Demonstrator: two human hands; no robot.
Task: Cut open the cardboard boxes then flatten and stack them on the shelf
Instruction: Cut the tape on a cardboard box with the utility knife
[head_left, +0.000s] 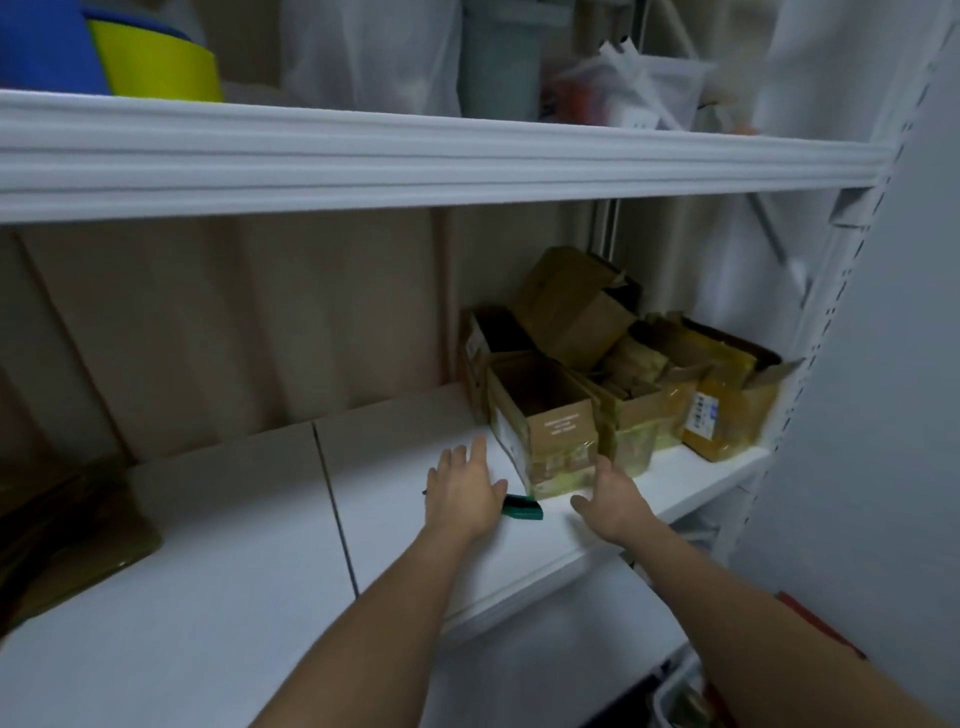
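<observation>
Both hands, left hand (464, 491) and right hand (613, 501), reach wide-gripped, holding nothing, flanking the open cardboard box (545, 421).

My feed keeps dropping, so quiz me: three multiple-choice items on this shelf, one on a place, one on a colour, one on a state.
1. Where do the boxes sit on the shelf?
A. right end
B. left end
C. middle

2. What colour is the cutter?
A. red
B. green
C. white

3. What is the state of the nearest box?
A. flattened
B. taped shut
C. upright, top open

Answers:
1 A: the boxes crowd against the right upright.
2 B: a green handle shows between the left hand and the right hand.
3 C: its dark inside shows from above, and both hands reach toward it with straight fingers, holding nothing.
</observation>
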